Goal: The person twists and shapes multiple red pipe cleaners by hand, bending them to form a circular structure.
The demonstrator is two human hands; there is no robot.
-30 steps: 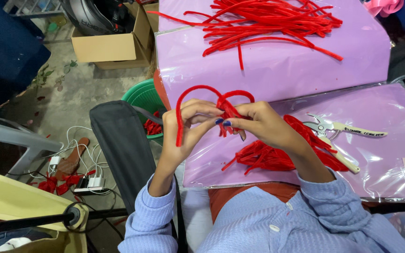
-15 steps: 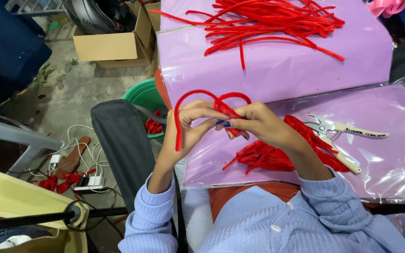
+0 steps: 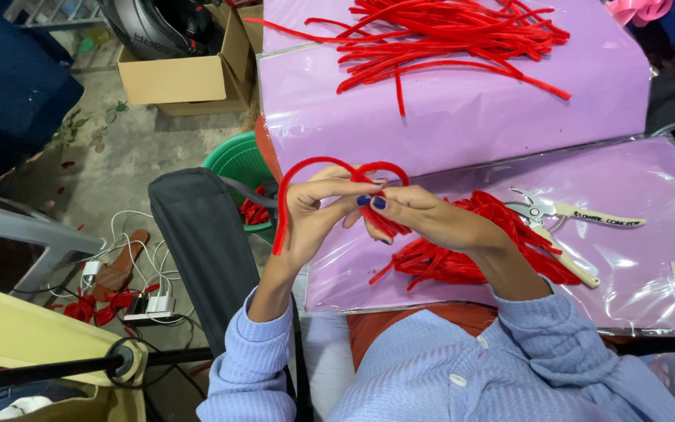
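While our left hand [image 3: 314,215] pinches the red pipe cleaner [image 3: 306,168] to hold its loop up over the purple sheet [image 3: 658,258], our right hand [image 3: 416,215] closes its fingers on the twisted middle; cut pieces [image 3: 462,258] and pliers [image 3: 556,223] lie within reach.

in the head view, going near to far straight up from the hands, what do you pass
left hand and right hand holding a bent red fuzzy stem → bare strip of the far purple sheet → pile of long red stems
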